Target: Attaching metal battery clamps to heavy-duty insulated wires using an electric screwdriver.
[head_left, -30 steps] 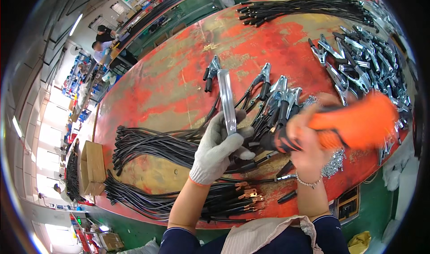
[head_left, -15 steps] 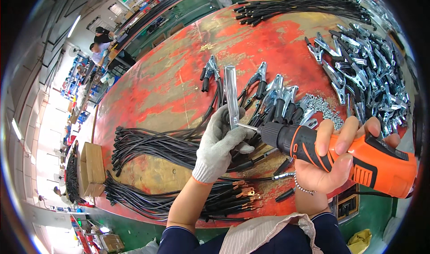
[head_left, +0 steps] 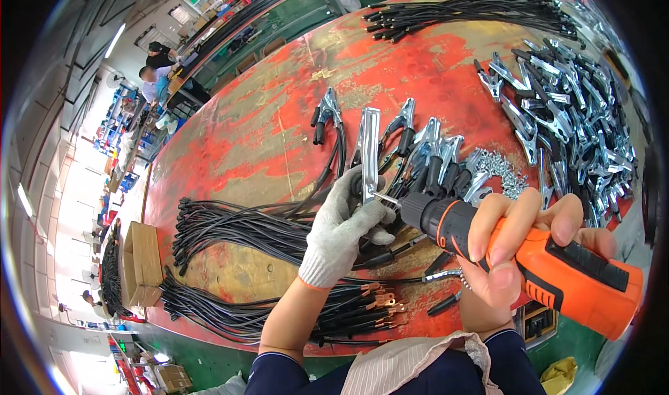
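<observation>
Nearest us, at the lower edge, we see a pale striped apron between two dark sleeves; on the green floor to the right lies a yellow bag; above the apron, our right hand is closed around an orange-and-black power driver, its fingers wrapped over the casing; the driver points leftward, and its thin bit reaches the lower end of a silver metal clamp, though we cannot tell whether the tip is seated in anything; our left hand, in a pale knitted glove, has its fingers curled tightly about that same lower end, so that the clamp stands nearly upright above the glove; beneath and beside our left wrist, on the worn red desk, lies a bundle of black cables with copper lugs; a second bundle of black cables spreads just beyond it to the left, with an open cardboard box near the desk's left edge; past our hands we find a cluster of cabled clamps, and just right of it a scatter of small metal fasteners; farther right there is a large heap of silver clamps; at the desk's far side rests another bundle of black cables; well apart, at upper left, two co-workers are beside another work surface.
</observation>
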Available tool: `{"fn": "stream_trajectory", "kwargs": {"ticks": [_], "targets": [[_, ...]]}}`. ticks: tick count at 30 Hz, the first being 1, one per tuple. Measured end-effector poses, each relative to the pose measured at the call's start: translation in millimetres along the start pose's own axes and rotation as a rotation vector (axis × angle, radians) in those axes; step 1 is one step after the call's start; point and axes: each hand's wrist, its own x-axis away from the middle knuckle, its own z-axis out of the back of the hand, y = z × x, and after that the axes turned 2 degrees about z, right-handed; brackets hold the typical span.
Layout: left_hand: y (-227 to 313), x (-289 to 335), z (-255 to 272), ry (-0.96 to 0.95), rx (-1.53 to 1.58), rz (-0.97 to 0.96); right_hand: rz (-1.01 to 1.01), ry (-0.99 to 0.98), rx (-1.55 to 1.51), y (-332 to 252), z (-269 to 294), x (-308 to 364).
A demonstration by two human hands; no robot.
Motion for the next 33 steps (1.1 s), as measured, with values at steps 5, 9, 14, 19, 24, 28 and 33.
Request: {"fn": "stream_trajectory", "kwargs": {"ticks": [5, 9, 14, 19, 24, 28, 33], "targets": [[-4, -4, -3, 0.002, -0.040, 0.020, -0.054, -0.071, 0.040, 0, -1, -2], [-13, -7, 1, 0.004, -0.007, -0.004, -0.083, -0.039, 0.092, 4, -9, 1], [-11, -15, -1, -0.015, 0.011, 0.033, -0.056, 0.007, -0.044, 8, -11, 8], [-3, -15, -3, -0.031, -0.110, 0.052, -0.108, 0.058, 0.072, 5, -14, 8], [2, -16, 26, 0.456, -1.287, -0.569, -0.424, 0.010, -0.137, -24, 14, 12], [3, -10, 28, 0.417, -1.438, -0.632, -0.971, 0.494, 0.146, 6, 14, 71], [-2, 8, 22, 0.206, -1.651, -1.061, -1.034, 0.445, 0.098, 47, 3, 100]]}}
